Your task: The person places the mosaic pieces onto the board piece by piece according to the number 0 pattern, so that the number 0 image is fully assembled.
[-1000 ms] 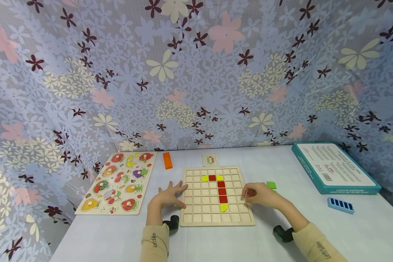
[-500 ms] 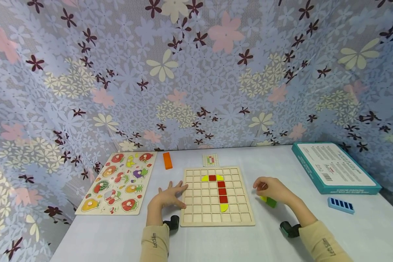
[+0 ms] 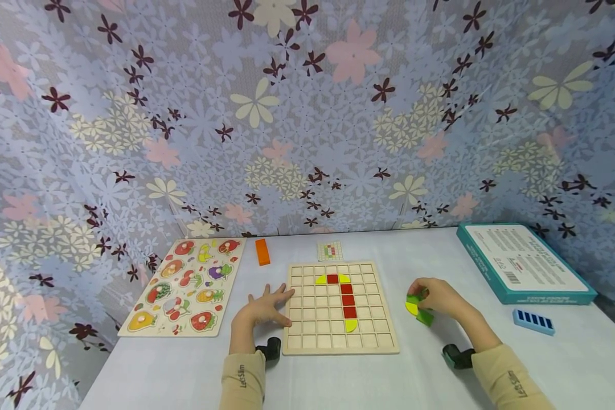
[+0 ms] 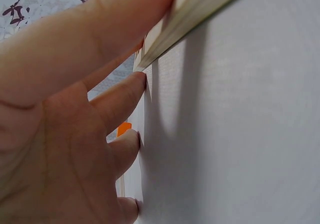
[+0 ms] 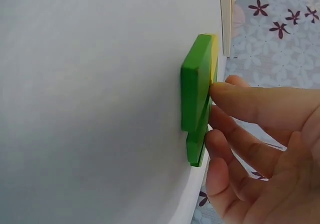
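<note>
In the head view a square wooden grid board [image 3: 307, 328] lies in front of me, with red squares [image 3: 348, 300] and yellow rounded pieces [image 3: 351, 326] set in its cells. My left hand [image 3: 263, 309] rests at its left edge, fingers spread, with the thumb against the board's side in the left wrist view. To the right of the board, my right hand [image 3: 438, 299] pinches a green-and-yellow tile [image 3: 412, 308] with its thumb and fingertips. A second green tile [image 5: 196, 151] lies partly under it, and other fingertips touch it in the right wrist view.
A small pattern card [image 3: 330, 251] lies beyond the board, with an orange block [image 3: 262, 251] to its left. A fruit puzzle board [image 3: 184, 285] is at the left. At the right are a teal box [image 3: 528, 265] and a blue slotted piece [image 3: 533, 322]. A floral cloth [image 3: 307, 142] hangs behind.
My right hand has moved right from the board's edge to the green tiles, and more of the green-and-yellow tile now shows at its fingertips. The left hand stays still.
</note>
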A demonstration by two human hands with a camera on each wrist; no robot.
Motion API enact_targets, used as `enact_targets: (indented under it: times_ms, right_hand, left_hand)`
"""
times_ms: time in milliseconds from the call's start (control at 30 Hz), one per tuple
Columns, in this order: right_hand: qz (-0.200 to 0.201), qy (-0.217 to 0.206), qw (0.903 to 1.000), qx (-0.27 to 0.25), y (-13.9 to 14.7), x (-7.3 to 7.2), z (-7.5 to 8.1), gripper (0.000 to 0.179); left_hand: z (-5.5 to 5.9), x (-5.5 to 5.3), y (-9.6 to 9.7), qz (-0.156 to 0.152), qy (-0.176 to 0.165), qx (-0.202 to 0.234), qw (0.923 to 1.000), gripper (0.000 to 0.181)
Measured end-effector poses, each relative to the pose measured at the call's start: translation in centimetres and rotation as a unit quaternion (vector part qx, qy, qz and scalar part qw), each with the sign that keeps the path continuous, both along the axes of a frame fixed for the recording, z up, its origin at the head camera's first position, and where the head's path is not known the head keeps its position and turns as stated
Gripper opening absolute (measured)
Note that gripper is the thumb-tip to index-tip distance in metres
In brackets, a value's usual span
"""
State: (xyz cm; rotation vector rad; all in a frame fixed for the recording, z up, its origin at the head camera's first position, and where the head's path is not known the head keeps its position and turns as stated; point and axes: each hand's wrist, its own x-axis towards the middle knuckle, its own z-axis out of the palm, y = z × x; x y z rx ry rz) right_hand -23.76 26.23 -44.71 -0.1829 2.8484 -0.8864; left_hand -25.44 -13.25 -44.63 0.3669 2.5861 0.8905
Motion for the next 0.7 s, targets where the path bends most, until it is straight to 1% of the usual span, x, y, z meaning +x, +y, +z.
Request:
enact_targets:
  times_ms: [167, 367, 433, 533, 700]
  right_hand:
    - [0.001, 0.001, 0.9999, 0.014, -0.09, -0.13, -0.10, 0.023]
    - [-0.004, 0.002, 0.9997, 0.022, -0.22, -0.33, 0.06, 0.034]
    - [-0.006, 0.003, 0.9997, 0.022, -0.25, -0.32, 0.16, 0.032]
    - [0.001, 0.011, 0.9998, 0.018, -0.30, -0.19, 0.32, 0.024]
    - [0.009, 0.014, 0.9999, -0.004, -0.30, -0.01, 0.40, 0.019]
  left_hand:
    - [-0.05, -0.09, 0.02, -0.001, -0.003, -0.002, 1.0000, 0.079]
    - [-0.32, -0.32, 0.01, -0.002, -0.005, -0.004, 1.0000, 0.080]
    - [-0.34, -0.34, 0.01, -0.001, -0.005, -0.004, 1.0000, 0.080]
    - [-0.31, -0.32, 0.02, -0.001, -0.004, -0.004, 1.0000, 0.080]
    - [-0.33, -0.30, 0.04, -0.002, -0.004, -0.003, 1.0000, 0.080]
